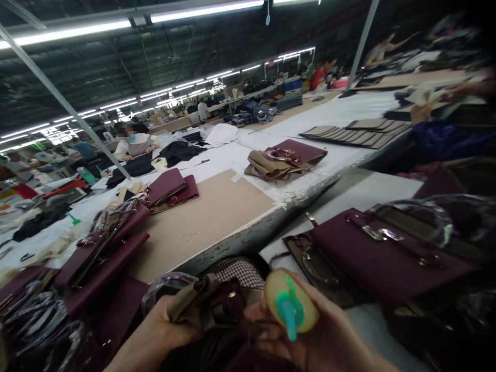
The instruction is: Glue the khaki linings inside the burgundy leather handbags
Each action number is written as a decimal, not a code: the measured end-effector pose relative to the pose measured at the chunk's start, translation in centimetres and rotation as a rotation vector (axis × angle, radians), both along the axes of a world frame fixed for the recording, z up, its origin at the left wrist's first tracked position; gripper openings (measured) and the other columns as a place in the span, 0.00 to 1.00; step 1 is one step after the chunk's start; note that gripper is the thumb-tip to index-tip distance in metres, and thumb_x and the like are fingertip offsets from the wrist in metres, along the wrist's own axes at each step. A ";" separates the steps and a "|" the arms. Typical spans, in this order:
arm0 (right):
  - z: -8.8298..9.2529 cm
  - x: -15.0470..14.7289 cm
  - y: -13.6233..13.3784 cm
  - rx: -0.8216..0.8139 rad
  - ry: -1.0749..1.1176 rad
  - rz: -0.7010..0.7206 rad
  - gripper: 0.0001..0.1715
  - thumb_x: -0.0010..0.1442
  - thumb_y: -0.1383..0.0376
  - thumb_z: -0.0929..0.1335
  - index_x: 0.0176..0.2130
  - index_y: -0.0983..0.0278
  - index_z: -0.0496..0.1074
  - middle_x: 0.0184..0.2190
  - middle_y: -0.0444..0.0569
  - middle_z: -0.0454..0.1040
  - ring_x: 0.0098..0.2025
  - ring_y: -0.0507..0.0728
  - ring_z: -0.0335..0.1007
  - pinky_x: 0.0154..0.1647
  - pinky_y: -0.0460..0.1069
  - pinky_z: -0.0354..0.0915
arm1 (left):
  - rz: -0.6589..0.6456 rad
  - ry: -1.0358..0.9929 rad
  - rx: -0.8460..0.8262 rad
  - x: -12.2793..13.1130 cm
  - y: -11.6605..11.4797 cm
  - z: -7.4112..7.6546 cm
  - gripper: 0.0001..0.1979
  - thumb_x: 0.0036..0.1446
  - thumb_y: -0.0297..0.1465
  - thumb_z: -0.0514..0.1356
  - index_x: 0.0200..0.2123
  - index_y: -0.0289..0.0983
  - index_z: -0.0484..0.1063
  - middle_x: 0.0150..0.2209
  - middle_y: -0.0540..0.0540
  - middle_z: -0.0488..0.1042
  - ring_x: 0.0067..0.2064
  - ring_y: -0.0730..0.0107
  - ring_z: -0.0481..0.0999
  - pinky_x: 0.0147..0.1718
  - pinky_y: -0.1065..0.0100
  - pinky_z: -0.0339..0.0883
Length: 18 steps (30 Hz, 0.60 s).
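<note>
Low in the view, my left hand [170, 328] is closed on the brown lining of a dark maroon handbag [228, 305], which lies in front of me with its mouth toward me. My right hand [310, 330] is wrapped round a yellowish glue bottle [273, 299] with a green nozzle [290, 312] that points down toward me. Fingers of the right hand also reach to the bag's edge; whether they grip it I cannot tell. Clear plastic wrap [166, 287] shows beside my left hand. The lower part of the bag is dark and blurred.
Several maroon handbags [108, 248] lean in a stack at left, and another maroon handbag [372, 253] lies at right. A tan board [217, 217] covers part of the white table. Flat panels [356, 134] lie farther back. A co-worker [135, 144] sits across the table.
</note>
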State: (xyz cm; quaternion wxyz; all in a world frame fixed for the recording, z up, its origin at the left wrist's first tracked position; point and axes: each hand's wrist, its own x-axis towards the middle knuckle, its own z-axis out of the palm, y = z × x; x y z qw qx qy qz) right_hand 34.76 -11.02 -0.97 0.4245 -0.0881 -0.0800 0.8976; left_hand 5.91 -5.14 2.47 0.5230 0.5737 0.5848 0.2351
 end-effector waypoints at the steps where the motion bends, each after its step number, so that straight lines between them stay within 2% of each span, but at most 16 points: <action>1: -0.3 0.1 -0.1 -0.042 -0.002 0.003 0.29 0.70 0.48 0.70 0.48 0.71 0.82 0.48 0.64 0.84 0.45 0.62 0.83 0.57 0.59 0.71 | -0.039 -0.010 -0.034 0.0 -0.2 -0.5 0.12 0.39 0.37 0.74 0.19 0.38 0.76 0.20 0.50 0.74 0.26 0.61 0.77 0.27 0.64 0.74; 3: -0.8 0.0 0.0 -0.094 0.009 -0.023 0.26 0.69 0.49 0.73 0.47 0.70 0.82 0.45 0.61 0.85 0.41 0.59 0.82 0.54 0.57 0.72 | -0.101 -0.023 -0.078 0.4 -0.7 -0.8 0.09 0.43 0.35 0.73 0.25 0.36 0.79 0.26 0.49 0.77 0.30 0.62 0.77 0.30 0.67 0.73; 5: -0.9 -0.1 0.2 -0.103 0.020 -0.072 0.26 0.67 0.49 0.74 0.48 0.71 0.81 0.45 0.62 0.85 0.40 0.58 0.81 0.53 0.58 0.73 | -0.132 -0.008 -0.028 1.0 -1.2 -0.6 0.09 0.50 0.37 0.70 0.31 0.36 0.81 0.30 0.48 0.79 0.33 0.63 0.77 0.33 0.69 0.72; 7: -1.0 -0.3 0.6 -0.110 0.031 -0.111 0.28 0.66 0.48 0.74 0.48 0.72 0.81 0.45 0.63 0.85 0.40 0.59 0.81 0.53 0.58 0.73 | -0.161 0.016 0.036 1.4 -1.2 -0.4 0.12 0.55 0.40 0.69 0.31 0.36 0.80 0.31 0.46 0.79 0.34 0.62 0.76 0.35 0.69 0.72; 9: -1.0 -0.4 1.0 -0.132 0.039 -0.142 0.27 0.66 0.49 0.75 0.48 0.71 0.82 0.44 0.61 0.85 0.41 0.60 0.82 0.52 0.57 0.74 | -0.216 0.003 0.038 1.5 -0.8 -0.6 0.14 0.53 0.41 0.72 0.31 0.36 0.79 0.31 0.47 0.79 0.34 0.63 0.75 0.34 0.69 0.71; 11: -0.7 -0.7 1.5 -0.144 0.057 -0.145 0.26 0.63 0.49 0.77 0.46 0.70 0.83 0.42 0.57 0.86 0.41 0.59 0.82 0.49 0.53 0.74 | -0.300 -0.025 0.034 1.3 -0.2 -1.3 0.16 0.49 0.40 0.75 0.35 0.36 0.80 0.33 0.47 0.79 0.34 0.64 0.75 0.33 0.71 0.71; 13: 0.2 -1.2 1.9 -0.154 0.038 -0.167 0.21 0.62 0.52 0.79 0.46 0.66 0.83 0.40 0.51 0.87 0.41 0.57 0.82 0.48 0.49 0.73 | -0.378 0.031 0.097 1.1 0.2 -2.3 0.19 0.46 0.41 0.76 0.38 0.36 0.81 0.34 0.47 0.80 0.36 0.62 0.76 0.33 0.70 0.71; 15: 1.5 -1.6 2.2 -0.186 -0.023 -0.205 0.16 0.64 0.54 0.78 0.46 0.62 0.84 0.40 0.46 0.87 0.45 0.56 0.82 0.53 0.47 0.71 | -0.420 0.154 0.192 1.2 0.3 -3.1 0.21 0.46 0.43 0.76 0.40 0.37 0.83 0.37 0.45 0.82 0.39 0.58 0.78 0.37 0.67 0.74; 18: 3.5 -2.2 2.8 -0.217 -0.101 -0.221 0.16 0.69 0.53 0.73 0.49 0.61 0.82 0.44 0.46 0.87 0.47 0.57 0.82 0.56 0.49 0.69 | -0.436 0.231 0.270 1.5 0.0 -4.1 0.24 0.49 0.43 0.75 0.47 0.40 0.83 0.44 0.43 0.84 0.44 0.52 0.82 0.43 0.62 0.77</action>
